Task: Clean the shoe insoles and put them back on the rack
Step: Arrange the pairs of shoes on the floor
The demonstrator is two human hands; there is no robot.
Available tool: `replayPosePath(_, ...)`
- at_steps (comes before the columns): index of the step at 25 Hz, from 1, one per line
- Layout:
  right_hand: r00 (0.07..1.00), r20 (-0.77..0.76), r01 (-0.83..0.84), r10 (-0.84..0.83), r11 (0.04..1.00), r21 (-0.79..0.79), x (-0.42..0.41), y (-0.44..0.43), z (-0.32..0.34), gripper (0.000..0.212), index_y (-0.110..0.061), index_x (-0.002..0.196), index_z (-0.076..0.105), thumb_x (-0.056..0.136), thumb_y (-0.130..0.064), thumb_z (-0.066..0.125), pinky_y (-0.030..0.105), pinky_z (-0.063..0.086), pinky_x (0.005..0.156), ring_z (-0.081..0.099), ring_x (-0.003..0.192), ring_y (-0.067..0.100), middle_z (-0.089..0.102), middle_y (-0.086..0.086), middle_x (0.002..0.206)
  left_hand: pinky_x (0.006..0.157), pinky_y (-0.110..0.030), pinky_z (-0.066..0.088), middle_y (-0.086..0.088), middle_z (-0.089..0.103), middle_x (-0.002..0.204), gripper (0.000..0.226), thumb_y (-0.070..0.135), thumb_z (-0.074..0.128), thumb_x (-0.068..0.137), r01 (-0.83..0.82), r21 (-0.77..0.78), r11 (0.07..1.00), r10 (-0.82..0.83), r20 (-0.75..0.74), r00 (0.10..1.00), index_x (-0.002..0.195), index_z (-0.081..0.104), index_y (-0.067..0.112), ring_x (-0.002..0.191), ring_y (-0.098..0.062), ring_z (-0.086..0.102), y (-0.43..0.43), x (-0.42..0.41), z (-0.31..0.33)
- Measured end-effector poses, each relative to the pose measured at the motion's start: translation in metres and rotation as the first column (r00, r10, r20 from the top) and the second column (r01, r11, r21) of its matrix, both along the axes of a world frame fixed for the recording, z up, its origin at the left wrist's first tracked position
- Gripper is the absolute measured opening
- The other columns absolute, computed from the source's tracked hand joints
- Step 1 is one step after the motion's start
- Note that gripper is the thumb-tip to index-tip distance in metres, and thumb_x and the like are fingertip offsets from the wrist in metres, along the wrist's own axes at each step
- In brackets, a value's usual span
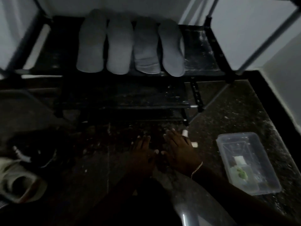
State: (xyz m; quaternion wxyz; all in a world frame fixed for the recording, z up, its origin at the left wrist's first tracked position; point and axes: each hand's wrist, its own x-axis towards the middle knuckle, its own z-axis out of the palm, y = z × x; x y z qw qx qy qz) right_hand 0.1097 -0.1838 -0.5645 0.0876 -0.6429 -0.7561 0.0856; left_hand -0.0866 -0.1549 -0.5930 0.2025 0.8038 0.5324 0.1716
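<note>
Four insoles [130,46] lie side by side on the rack [202,51], likely airing. Left hand [142,154] and right hand [180,152] hover spread and empty, so the job looks done.

A clear plastic tub [247,162] sits on the dark speckled floor [228,111] at the near right — something white and green inside. At the near left, a pale shoe [17,180], blurred — white walls [244,30] behind.

Four insoles [130,46] side by side on rack [203,51], tub [247,162] right
</note>
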Motion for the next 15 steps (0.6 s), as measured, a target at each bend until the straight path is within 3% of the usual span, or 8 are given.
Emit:
replayPosePath(2,0.995,0.033,-0.097,0.098,0.995,-0.005,-0.035,0.016,0.003,0.062,-0.010,0.136,0.061,0.094,-0.052,0.044,0.050,0.040,0.108,0.048,0.140,0.028,0.054,0.009,0.148,0.111,-0.042,0.027,-0.017,0.061,0.135,0.064,0.048,0.045,0.089,-0.038,-0.050,0.998,0.034,-0.075,0.997,0.133,0.060,0.004,0.127,-0.036,0.056,0.004,-0.036,0.005)
replayPosePath(5,0.972,-0.001,-0.235,0.235,0.971,-0.030,-0.093,0.032,0.005,0.061,-0.008,0.137,0.060,0.097,-0.050,0.042,0.048,0.037,0.112,0.046,0.142,0.029,0.053,0.010,0.149,0.111,-0.047,0.037,-0.018,0.056,0.140,0.068,0.049,0.043,0.089,-0.116,-0.157,0.981,0.101,-0.100,0.990,0.138,0.054,0.004,0.133,-0.037,0.050,0.005,-0.093,0.021)
replayPosePath(8,0.951,-0.021,-0.308,0.307,0.950,-0.046,-0.144,0.040,0.012,0.061,-0.010,0.138,0.059,0.098,-0.050,0.039,0.048,0.045,0.106,0.044,0.143,0.027,0.053,0.008,0.150,0.109,-0.052,0.038,-0.020,0.054,0.141,0.068,0.045,0.045,0.087,-0.161,-0.147,0.976,0.141,-0.138,0.980,0.138,0.052,0.001,0.134,-0.040,0.048,-0.005,-0.145,0.033)
replayPosePath(12,0.882,-0.032,-0.471,0.470,0.882,-0.019,-0.219,0.049,0.026,0.058,-0.012,0.137,0.061,0.097,-0.050,0.042,0.040,0.040,0.102,0.046,0.142,0.024,0.054,0.006,0.148,0.117,-0.051,0.030,-0.015,0.045,0.151,0.071,0.050,0.034,0.091,-0.348,-0.158,0.924,0.322,-0.169,0.931,0.146,0.044,0.007,0.145,-0.034,0.034,-0.027,-0.211,0.054)
replayPosePath(15,0.824,-0.041,-0.567,0.566,0.823,-0.036,-0.273,0.061,0.021,0.059,-0.011,0.137,0.060,0.095,-0.049,0.045,0.042,0.044,0.103,0.047,0.141,0.026,0.055,0.008,0.148,0.116,-0.050,0.032,-0.016,0.047,0.149,0.073,0.056,0.033,0.092,-0.449,-0.145,0.881,0.416,-0.211,0.885,0.146,0.044,0.007,0.143,-0.034,0.038,-0.043,-0.261,0.059)
